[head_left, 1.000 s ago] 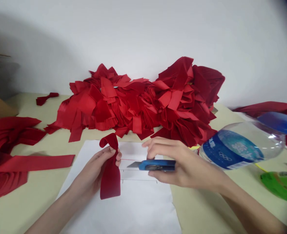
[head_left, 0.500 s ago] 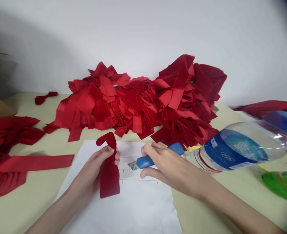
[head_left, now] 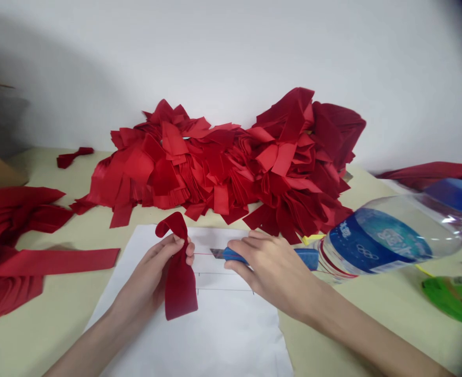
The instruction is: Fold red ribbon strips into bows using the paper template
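Observation:
My left hand [head_left: 158,267] pinches a dark red velvet ribbon [head_left: 180,288] at its middle; the upper end curls over to the left and the lower end hangs down above the paper. In my right hand [head_left: 270,269] is a blue utility knife [head_left: 307,258], its metal blade pointing left towards the ribbon without touching it. Under both hands lies a white paper sheet [head_left: 231,330] marked with thin ruled lines, one of them red.
A big heap of red ribbon pieces [head_left: 215,167] lies behind the paper. More red strips [head_left: 58,262] are at the left. A clear bottle with a blue label [head_left: 380,241] and a green round object [head_left: 451,298] are at the right.
My right hand has turned the knife more level and closed its fingers further round it. The ribbon's lower end has swung slightly right.

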Demonstrator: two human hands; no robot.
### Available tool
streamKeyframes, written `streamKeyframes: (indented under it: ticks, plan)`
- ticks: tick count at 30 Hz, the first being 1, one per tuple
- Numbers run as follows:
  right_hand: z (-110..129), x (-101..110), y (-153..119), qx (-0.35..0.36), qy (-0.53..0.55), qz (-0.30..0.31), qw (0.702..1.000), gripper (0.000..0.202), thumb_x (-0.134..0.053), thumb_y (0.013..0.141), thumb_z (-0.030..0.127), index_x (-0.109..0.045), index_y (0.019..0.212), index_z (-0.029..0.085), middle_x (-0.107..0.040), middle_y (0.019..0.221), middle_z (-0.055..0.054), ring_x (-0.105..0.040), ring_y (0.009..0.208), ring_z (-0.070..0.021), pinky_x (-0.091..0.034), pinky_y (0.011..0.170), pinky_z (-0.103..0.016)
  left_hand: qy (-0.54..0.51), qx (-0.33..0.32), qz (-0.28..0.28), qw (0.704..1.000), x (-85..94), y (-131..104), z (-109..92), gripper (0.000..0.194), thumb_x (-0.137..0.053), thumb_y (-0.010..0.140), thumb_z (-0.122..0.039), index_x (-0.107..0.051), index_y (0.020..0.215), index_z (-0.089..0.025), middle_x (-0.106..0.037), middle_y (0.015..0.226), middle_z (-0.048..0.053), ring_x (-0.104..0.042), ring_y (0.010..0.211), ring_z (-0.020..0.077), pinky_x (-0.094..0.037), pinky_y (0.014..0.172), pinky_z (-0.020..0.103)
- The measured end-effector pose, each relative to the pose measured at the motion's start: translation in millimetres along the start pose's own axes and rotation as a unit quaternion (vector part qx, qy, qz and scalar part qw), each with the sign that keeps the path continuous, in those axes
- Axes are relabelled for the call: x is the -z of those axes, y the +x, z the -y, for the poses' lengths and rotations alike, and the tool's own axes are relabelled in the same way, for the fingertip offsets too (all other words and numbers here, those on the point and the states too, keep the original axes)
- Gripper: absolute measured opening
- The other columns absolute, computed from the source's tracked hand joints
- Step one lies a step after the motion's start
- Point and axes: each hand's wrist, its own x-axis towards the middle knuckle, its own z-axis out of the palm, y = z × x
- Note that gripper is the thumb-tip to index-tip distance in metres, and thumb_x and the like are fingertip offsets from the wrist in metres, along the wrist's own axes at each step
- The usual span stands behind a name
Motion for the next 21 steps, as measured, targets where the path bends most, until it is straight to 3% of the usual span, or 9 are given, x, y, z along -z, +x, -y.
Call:
streamKeyframes:
  ticks: [7,11,17,21]
  plan:
    - [-3,-4,0,0.068,-0.017,-0.043,0.997,0.012,-0.053,0.087,0.025,-0.060,0.085,0.016,-0.062,0.070,-0.003,-0.051,0.074,-0.0187,-0.032,0.060,-0.030,-0.002,0.004,0.010,1.000,1.7,2,1,0.018,-0.060,0.078,-0.033,-0.055,0.070,-0.017,-0.050,0.072,-0.001,-0.044,0.060,0.0091,-0.039,0.049,0.018]
    - [-5,-7,0,0.085,0.032,-0.067,0.994,0.014,-0.053,0.087,0.029,-0.061,0.088,0.017,-0.059,0.069,-0.002,-0.048,0.072,-0.0170,-0.033,0.060,-0.028,0.000,0.011,0.018,1.000,2.4,3,3,0.017,-0.058,0.080,-0.033,-0.056,0.074,-0.017,-0.051,0.072,-0.001,-0.045,0.061,0.0093,-0.039,0.051,0.018]
    - [-8,-9,1,0.036,0.196,-0.083,0.976,0.019,-0.058,0.083,0.036,-0.063,0.091,0.018,-0.060,0.073,-0.002,-0.048,0.072,-0.0154,-0.035,0.062,-0.026,-0.005,0.019,0.018,1.000,0.6,5,7,0.015,-0.056,0.082,-0.029,-0.054,0.074,-0.017,-0.052,0.072,-0.001,-0.046,0.060,0.0085,-0.039,0.050,0.017]
    - [-9,-10,5,-0.013,0.375,-0.059,0.925,0.016,-0.064,0.079,0.033,-0.062,0.081,0.017,-0.058,0.075,0.000,-0.049,0.069,-0.0119,-0.038,0.061,-0.024,-0.001,0.023,0.041,0.999,0.0,3,13,0.014,-0.056,0.083,-0.029,-0.053,0.075,-0.018,-0.054,0.075,-0.001,-0.047,0.062,0.0087,-0.040,0.052,0.017]
